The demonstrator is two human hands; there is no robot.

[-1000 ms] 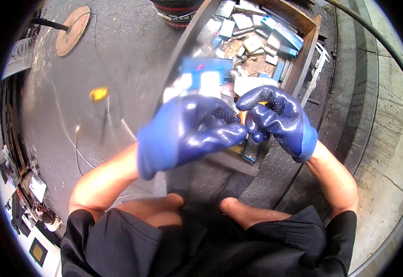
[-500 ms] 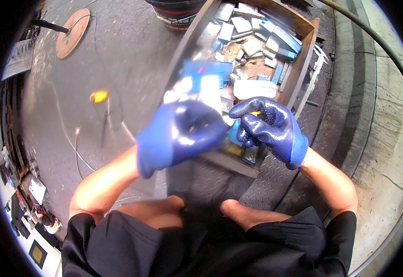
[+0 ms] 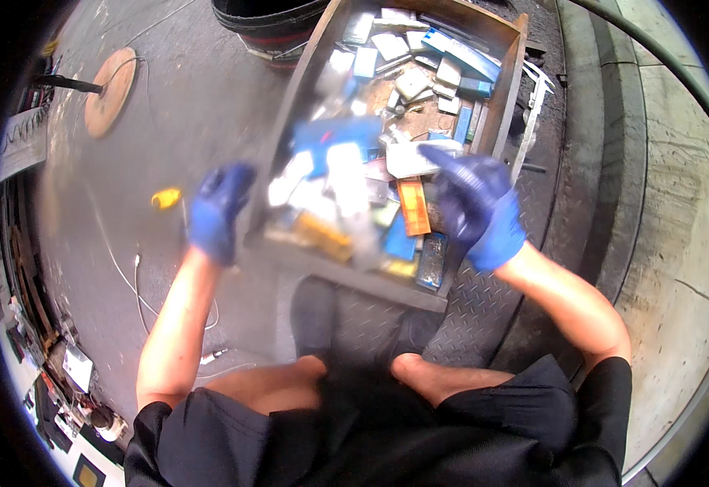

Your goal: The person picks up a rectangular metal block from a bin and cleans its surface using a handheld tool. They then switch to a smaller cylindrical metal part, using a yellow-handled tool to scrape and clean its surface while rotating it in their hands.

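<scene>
My left hand (image 3: 223,213), in a blue coated glove, hangs just outside the left wall of a wooden drawer (image 3: 283,134). Its fingers look bent but are smeared by motion. Over the drawer's right side, my right hand (image 3: 480,207) wears a matching glove. Its index finger stretches out toward a white plastic box (image 3: 419,160), with no object visible in the hand. Beside it, among the small boxes, rests an orange case (image 3: 413,208). Nearer me lie a blue box (image 3: 401,242) and a dark, worn blue box (image 3: 431,261). A larger blue piece (image 3: 334,140) is blurred.
A black bucket (image 3: 269,20) stands beyond the drawer. Left on the dark floor are a yellow object (image 3: 166,198), a round wooden disc (image 3: 111,93) and thin cables. Calipers (image 3: 535,105) lie beside the drawer's right wall. A dark hose (image 3: 655,61) curves across the upper right.
My hands have moved apart, the left one leftward out of the drawer. The orange case now shows in the drawer; before, only a yellow-orange bit showed at my right fingers. The view has shifted slightly.
</scene>
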